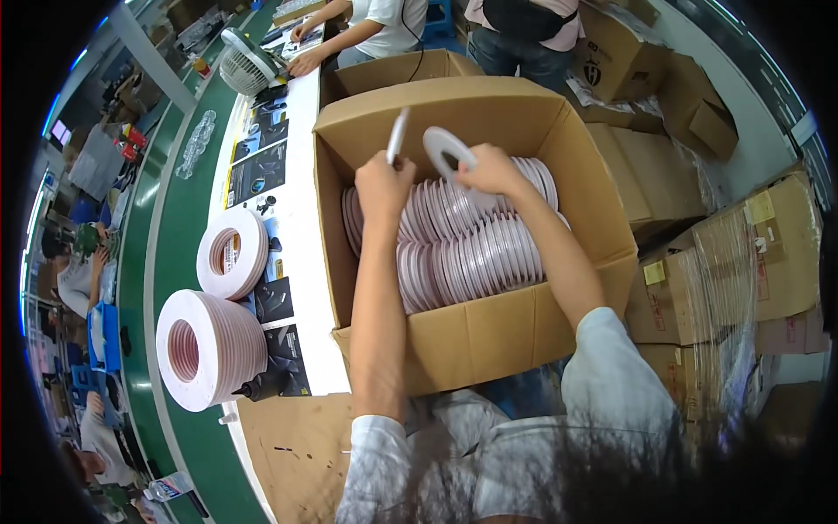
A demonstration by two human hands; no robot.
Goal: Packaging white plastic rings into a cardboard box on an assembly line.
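Note:
A large open cardboard box point(476, 349) stands in front of me, with rows of flat white rings point(476, 258) on edge inside it. Above the rows, my left hand point(384, 185) is closed on a thin white ring point(398, 135), seen nearly edge-on. My right hand point(491, 170) grips another flat white ring point(447, 144) by its edge, tilted so that its centre hole shows; it is slightly blurred. Left of the box, a stack of white rings point(209, 349) lies on its side on the table, beside a shorter stack point(232, 253).
The white table point(305, 175) bears dark printed sheets point(262, 166), a small black bottle point(262, 384) and a green fan point(249, 65). Beyond it runs a green conveyor point(183, 227). Co-workers stand at the far end. Cardboard boxes point(646, 175) pile up on the right.

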